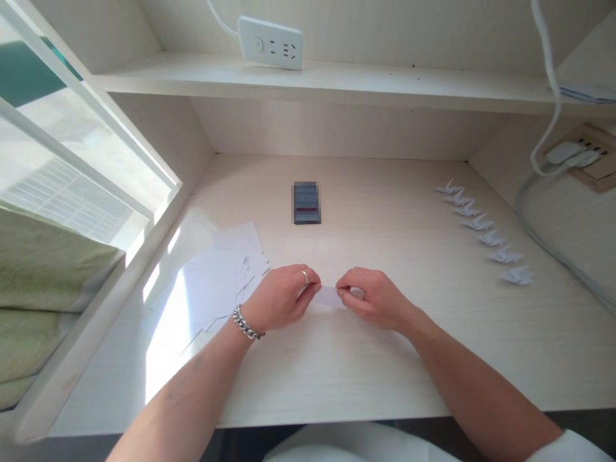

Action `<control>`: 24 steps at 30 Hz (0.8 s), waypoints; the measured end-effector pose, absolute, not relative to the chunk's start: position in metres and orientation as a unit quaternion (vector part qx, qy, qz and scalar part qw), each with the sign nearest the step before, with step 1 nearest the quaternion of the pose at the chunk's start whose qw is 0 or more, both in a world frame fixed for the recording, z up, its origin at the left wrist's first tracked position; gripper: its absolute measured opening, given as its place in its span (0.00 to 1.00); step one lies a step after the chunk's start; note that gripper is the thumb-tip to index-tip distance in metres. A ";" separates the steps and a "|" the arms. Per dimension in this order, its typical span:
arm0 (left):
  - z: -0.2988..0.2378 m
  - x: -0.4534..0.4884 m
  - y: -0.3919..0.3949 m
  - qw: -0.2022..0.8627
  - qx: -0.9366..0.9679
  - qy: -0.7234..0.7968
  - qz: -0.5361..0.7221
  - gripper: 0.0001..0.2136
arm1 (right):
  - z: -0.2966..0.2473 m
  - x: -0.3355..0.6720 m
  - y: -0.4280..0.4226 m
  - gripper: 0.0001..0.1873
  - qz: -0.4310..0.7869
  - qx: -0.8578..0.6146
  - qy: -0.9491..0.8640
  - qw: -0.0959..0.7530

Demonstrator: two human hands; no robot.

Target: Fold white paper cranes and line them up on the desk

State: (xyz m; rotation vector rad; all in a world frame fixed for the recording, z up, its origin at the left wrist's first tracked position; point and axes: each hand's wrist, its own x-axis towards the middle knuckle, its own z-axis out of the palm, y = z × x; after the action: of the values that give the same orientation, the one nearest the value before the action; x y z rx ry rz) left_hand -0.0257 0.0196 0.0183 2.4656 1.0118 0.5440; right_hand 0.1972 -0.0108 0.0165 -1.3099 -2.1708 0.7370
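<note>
A small piece of white paper [328, 296] is stretched between my two hands, just above or on the desk at the front middle. My left hand [287, 294], with a ring and a chain bracelet, pinches its left end between thumb and fingers. At the right end my right hand [370, 295] pinches it the same way. Fingers cover both ends of the paper, so its folds are hard to make out. Left of my left hand lies a spread of white paper sheets [212, 276], partly in bright sunlight.
Several folded white paper cranes [491, 238] stand in a slanting row at the right. A dark phone-like device [307, 204], its face blurred, lies behind my hands. A power strip [270, 43] rests on the shelf [356, 77]. Cables [543, 244] run down the right wall; a window is left.
</note>
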 end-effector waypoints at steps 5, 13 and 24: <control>0.017 -0.025 0.021 0.236 0.873 0.382 0.190 0.08 | 0.020 0.213 -0.005 0.09 0.312 -0.495 -0.778 0.227; 0.011 -0.021 0.018 0.257 0.862 0.389 0.201 0.08 | 0.018 0.201 -0.011 0.09 0.299 -0.486 -0.788 0.231; 0.016 -0.017 0.012 0.273 0.869 0.371 0.180 0.07 | 0.014 0.187 -0.011 0.09 0.326 -0.478 -0.778 0.246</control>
State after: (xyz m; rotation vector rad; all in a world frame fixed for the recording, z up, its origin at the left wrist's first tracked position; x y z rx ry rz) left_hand -0.0168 0.0119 0.0163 2.3390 0.9986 0.4854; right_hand 0.1869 -0.0105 0.0143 -1.3041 -2.1213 0.8880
